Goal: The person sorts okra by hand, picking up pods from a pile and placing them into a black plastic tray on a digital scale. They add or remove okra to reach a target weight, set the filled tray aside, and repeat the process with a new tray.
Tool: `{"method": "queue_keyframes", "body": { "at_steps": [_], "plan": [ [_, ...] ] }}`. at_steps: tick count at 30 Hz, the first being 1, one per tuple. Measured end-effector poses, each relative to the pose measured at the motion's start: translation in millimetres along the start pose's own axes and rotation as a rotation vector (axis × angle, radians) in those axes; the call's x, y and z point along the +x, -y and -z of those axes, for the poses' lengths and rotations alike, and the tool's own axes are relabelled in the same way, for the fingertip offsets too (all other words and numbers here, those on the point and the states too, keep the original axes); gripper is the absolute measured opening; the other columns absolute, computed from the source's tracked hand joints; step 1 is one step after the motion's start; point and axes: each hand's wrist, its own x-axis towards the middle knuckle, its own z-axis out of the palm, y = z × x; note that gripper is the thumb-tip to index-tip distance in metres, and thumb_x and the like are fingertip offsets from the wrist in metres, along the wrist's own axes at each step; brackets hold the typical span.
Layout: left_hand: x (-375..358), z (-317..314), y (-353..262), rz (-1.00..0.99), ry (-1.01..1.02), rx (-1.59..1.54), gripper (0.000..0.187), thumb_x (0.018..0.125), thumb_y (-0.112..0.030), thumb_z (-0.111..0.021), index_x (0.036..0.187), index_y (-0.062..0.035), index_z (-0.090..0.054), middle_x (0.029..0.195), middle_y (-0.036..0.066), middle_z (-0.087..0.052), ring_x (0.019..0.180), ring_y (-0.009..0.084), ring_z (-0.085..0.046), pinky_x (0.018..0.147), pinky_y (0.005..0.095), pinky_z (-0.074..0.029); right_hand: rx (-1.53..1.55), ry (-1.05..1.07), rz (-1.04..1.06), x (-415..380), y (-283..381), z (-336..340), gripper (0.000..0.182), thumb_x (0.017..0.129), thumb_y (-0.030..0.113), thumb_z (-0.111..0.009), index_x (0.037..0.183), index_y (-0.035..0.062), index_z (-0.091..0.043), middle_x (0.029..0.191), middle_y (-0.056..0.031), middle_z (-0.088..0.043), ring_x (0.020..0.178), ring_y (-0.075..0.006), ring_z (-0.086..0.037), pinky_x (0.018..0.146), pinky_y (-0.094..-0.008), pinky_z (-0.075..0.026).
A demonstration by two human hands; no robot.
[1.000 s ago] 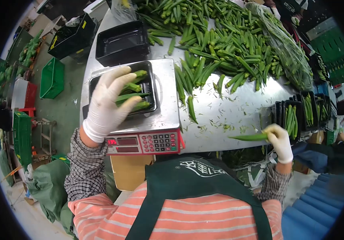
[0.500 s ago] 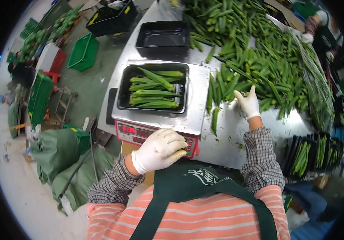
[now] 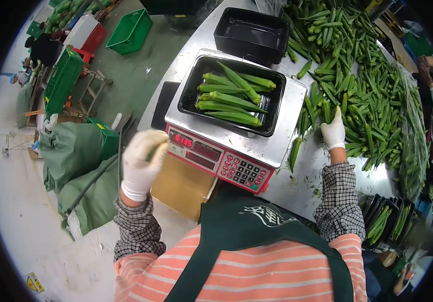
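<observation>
Okra pods [image 3: 362,95] lie heaped on the worktop [image 3: 302,189], where the right hand [image 3: 334,132] closes on one; left hand [image 3: 142,161] hangs loosely curled, empty, beside the scale [image 3: 256,143].

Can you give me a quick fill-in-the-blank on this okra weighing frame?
1. The black tray of okra sits on the ____.
2. The right hand reaches into the loose ____ on the steel table.
3. The left hand is raised off the table's ____ edge, beside the scale.
4. Behind the scale stands an ____ black tray.

Missing words: scale; okra; left; empty
</observation>
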Motion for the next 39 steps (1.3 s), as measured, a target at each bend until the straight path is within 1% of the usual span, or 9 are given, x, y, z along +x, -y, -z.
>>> {"method": "queue_keyframes", "body": {
  "at_steps": [5,13,16,21,24,26,29,33,39],
  "plan": [
    [14,5,12,-0.028,-0.02,0.005,0.017,0.074,0.005,-0.065,0.09,0.0013,-0.062,0.091,0.014,-0.064,0.081,0.026,-0.062,0.073,0.0308,-0.049,1.037,0.132,-0.367,-6,-14,40,0.037,0.074,-0.005,-0.054,0.11,-0.0011,-0.052,0.095,-0.0066,-0.06,0.08,-0.0145,-0.059,0.071,-0.0267,-0.05],
    [28,-22,15,-0.119,0.052,-0.081,0.018,0.074,0.007,-0.063,0.091,0.0013,-0.062,0.091,0.013,-0.064,0.082,0.0247,-0.061,0.076,0.0313,-0.048,1.766,0.465,-0.274,-36,3,84,0.054,0.075,0.003,-0.063,0.126,-0.0018,-0.043,0.113,-0.017,-0.058,0.096,-0.0199,-0.06,0.083,-0.0281,-0.051],
    [33,-23,19,-0.101,0.052,-0.121,0.016,0.075,0.006,-0.063,0.09,0.0009,-0.062,0.091,0.013,-0.064,0.082,0.0254,-0.062,0.075,0.0315,-0.049,1.776,0.567,-0.185,-38,13,95,0.06,0.073,0.003,-0.065,0.128,-0.0015,-0.041,0.113,-0.0169,-0.058,0.094,-0.0191,-0.061,0.08,-0.0269,-0.052],
    [40,-20,18,-0.109,0.03,-0.059,0.014,0.074,0.003,-0.065,0.088,0.0004,-0.062,0.089,0.014,-0.064,0.082,0.027,-0.062,0.074,0.032,-0.049,1.212,0.581,0.032,-23,134,126,0.069,0.069,0.016,-0.069,0.13,-0.0024,-0.041,0.105,-0.0102,-0.058,0.095,-0.0167,-0.058,0.085,-0.0276,-0.046],
    [41,-18,31,-0.127,0.003,-0.08,0.013,0.075,0.0,-0.066,0.087,0.0,-0.062,0.088,0.013,-0.064,0.081,0.0272,-0.062,0.074,0.0322,-0.049,0.72,0.754,0.327,-2,217,128,0.058,0.07,0.009,-0.059,0.125,-0.0027,-0.044,0.107,-0.0133,-0.057,0.097,-0.0198,-0.058,0.086,-0.0321,-0.046],
    [39,-13,33,-0.12,-0.01,-0.083,0.013,0.075,-0.001,-0.067,0.087,-0.0003,-0.063,0.088,0.012,-0.064,0.081,0.0273,-0.062,0.073,0.0322,-0.049,0.496,0.566,0.681,2,245,86,0.059,0.071,0.008,-0.059,0.127,-0.0031,-0.043,0.108,-0.0176,-0.058,0.099,-0.0242,-0.058,0.087,-0.0327,-0.046],
    [37,-5,39,-0.108,-0.015,-0.059,0.014,0.075,-0.001,-0.067,0.088,-0.0005,-0.063,0.089,0.012,-0.064,0.082,0.0264,-0.062,0.074,0.032,-0.049,0.061,0.7,0.654,-3,279,57,0.059,0.074,0.01,-0.063,0.128,-0.0022,-0.044,0.117,-0.0217,-0.055,0.11,-0.0282,-0.054,0.093,-0.0342,-0.043],
    [35,14,60,-0.056,-0.062,-0.038,0.015,0.075,0.001,-0.067,0.089,-0.0002,-0.063,0.089,0.012,-0.065,0.082,0.0253,-0.063,0.076,0.0313,-0.049,0.528,0.385,0.589,9,250,61,0.052,0.075,0.024,-0.067,0.118,-0.0017,-0.054,0.114,-0.0215,-0.057,0.107,-0.0303,-0.056,0.093,-0.0346,-0.044],
    [63,19,61,-0.095,-0.086,-0.019,0.014,0.074,0.001,-0.067,0.087,-0.0006,-0.064,0.089,0.012,-0.065,0.082,0.026,-0.063,0.074,0.0317,-0.049,0.602,0.407,0.26,10,202,100,0.037,0.084,0.014,-0.061,0.115,-0.0047,-0.055,0.107,-0.0164,-0.064,0.098,-0.0201,-0.061,0.088,-0.0292,-0.047]
  ]
}}
